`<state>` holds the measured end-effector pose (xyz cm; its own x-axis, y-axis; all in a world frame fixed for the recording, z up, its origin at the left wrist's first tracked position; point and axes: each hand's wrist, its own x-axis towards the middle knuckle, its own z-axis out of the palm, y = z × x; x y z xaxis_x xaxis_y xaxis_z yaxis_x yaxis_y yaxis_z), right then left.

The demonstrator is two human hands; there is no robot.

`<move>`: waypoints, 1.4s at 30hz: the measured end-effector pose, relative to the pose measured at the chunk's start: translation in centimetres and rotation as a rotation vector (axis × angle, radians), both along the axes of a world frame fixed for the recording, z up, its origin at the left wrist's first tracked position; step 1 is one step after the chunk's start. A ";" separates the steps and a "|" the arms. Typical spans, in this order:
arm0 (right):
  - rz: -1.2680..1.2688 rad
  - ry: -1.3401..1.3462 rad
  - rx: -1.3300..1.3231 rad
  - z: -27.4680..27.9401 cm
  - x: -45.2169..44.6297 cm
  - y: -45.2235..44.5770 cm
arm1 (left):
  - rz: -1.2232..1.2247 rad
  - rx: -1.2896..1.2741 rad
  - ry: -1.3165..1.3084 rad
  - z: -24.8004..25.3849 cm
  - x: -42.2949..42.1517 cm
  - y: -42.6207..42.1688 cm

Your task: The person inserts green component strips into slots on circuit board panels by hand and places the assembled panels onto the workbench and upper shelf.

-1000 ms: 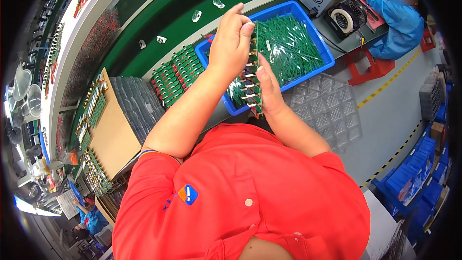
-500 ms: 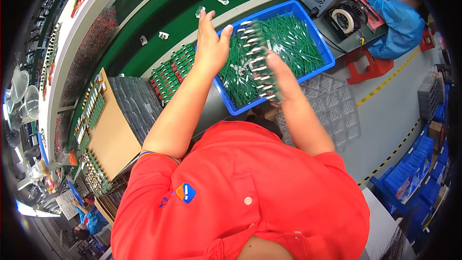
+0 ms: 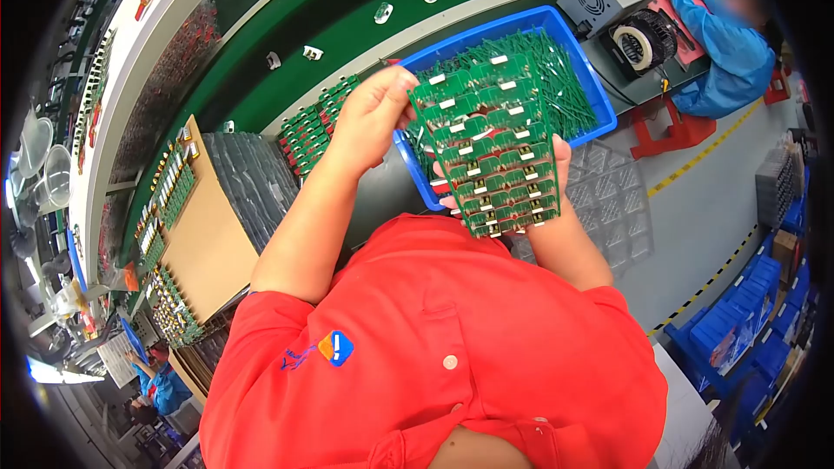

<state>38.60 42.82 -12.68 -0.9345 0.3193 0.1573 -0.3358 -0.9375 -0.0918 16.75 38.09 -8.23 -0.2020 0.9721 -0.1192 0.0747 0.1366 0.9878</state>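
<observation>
A green circuit board panel, divided into rows of small boards with white parts, is held up in front of my chest, tilted. My right hand grips its lower right part from beneath, with the fingers mostly hidden behind it. At the upper left corner my left hand is closed, thumb and fingers pinching the edge. Behind the panel stands a blue bin holding a heap of thin green strips.
Several rows of assembled boards lie left of the bin. Dark stacked trays and a cardboard sheet are further left. Small white parts sit on the green belt. Clear blister trays lie at right; a co-worker in blue sits beyond.
The boards, seen edge-on and blurred in my right hand before, now face me and are nearer my chest. My left hand has closed from an open pose onto their upper left edge.
</observation>
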 end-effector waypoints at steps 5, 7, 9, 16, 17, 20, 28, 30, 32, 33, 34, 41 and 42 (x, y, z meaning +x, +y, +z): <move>0.085 0.067 -0.137 0.3 -0.2 0.1 | -0.083 0.147 -0.016 1.4 -0.3 -1.2; 0.155 0.059 -0.253 0.2 -0.1 0.2 | -0.178 0.260 -0.046 1.1 -1.1 -1.2; 0.174 0.019 -0.227 0.0 -0.2 0.4 | -0.254 0.286 0.027 1.6 -1.4 -1.3; 0.303 0.159 -0.342 -1.5 -2.2 0.9 | -0.244 0.139 -0.034 1.9 -2.9 -2.5; 0.339 0.203 -0.377 -1.7 -2.6 0.9 | -0.228 0.161 -0.058 1.8 -3.1 -2.5; 0.379 0.233 -0.477 -1.1 -4.2 0.6 | -0.119 0.292 -0.088 2.3 -2.5 -2.6; 0.590 0.341 -0.658 0.3 -10.0 -1.5 | 0.050 0.403 -0.082 4.9 -4.3 -6.6; 0.638 0.283 -0.532 0.7 -11.5 -1.7 | 0.113 0.397 -0.029 5.1 -4.9 -8.5; 0.604 0.210 -0.446 1.4 -12.5 -2.3 | 0.382 0.318 0.026 5.3 -5.1 -10.0; 0.545 0.140 -0.368 1.8 -13.0 -2.6 | 0.407 0.310 0.024 5.0 -5.7 -11.0; 0.489 0.089 -0.118 2.3 -13.5 -3.1 | 0.442 0.327 0.012 4.7 -6.1 -11.9; 0.225 -0.126 0.581 4.9 -15.6 -8.1 | 0.576 0.783 0.108 9.0 -7.8 -19.3; 0.125 -0.197 0.778 6.4 -16.3 -9.3 | 0.522 0.913 0.091 10.2 -8.4 -20.4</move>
<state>22.32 33.54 -6.23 -0.9897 0.0776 0.1203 -0.1426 -0.6103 -0.7792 8.33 17.66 1.96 -0.5923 0.4755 0.6504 0.3000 -0.6191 0.7258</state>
